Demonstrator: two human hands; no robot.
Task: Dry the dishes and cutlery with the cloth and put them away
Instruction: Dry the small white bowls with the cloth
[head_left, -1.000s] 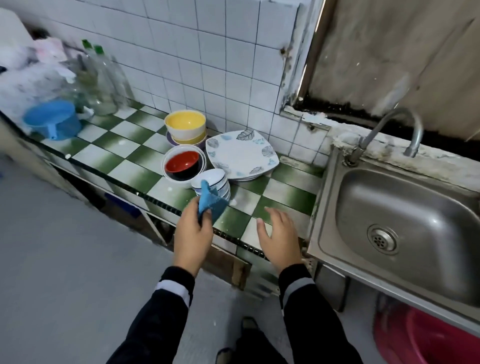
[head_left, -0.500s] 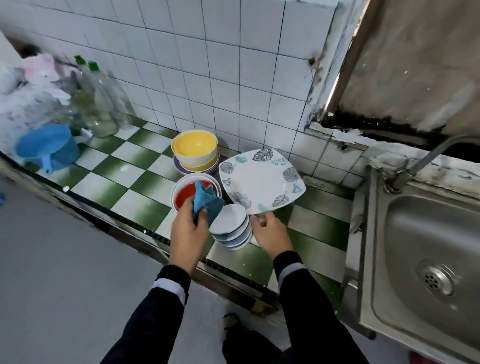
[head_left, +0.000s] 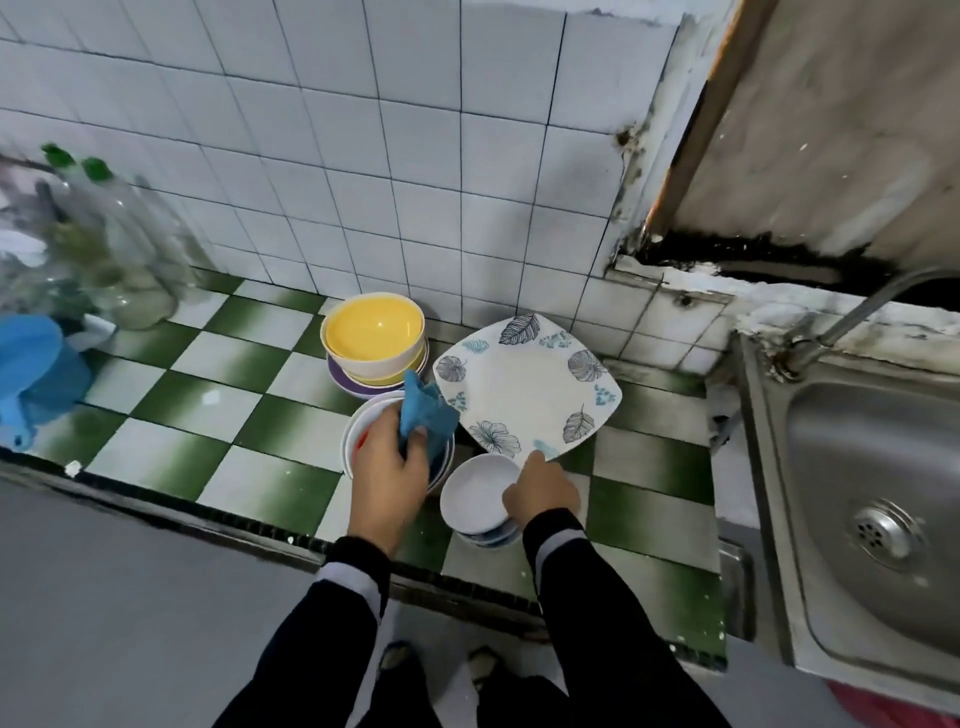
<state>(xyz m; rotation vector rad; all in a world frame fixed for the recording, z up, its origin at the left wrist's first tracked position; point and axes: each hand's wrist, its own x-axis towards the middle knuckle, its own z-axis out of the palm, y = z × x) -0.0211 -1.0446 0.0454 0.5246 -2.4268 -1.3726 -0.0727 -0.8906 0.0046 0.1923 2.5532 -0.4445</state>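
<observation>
The left hand (head_left: 392, 467) has moved forward over the white bowl with the red inside (head_left: 356, 441) and now hides most of it. Its fingers are curled round the bunched blue cloth (head_left: 426, 415), which now reaches the left edge of the square white plate with leaf prints (head_left: 524, 384). The right hand (head_left: 543, 491) still pinches that plate's near corner, above the stack of small white bowls (head_left: 475, 493) on the green-and-white checkered counter (head_left: 260, 358).
</observation>
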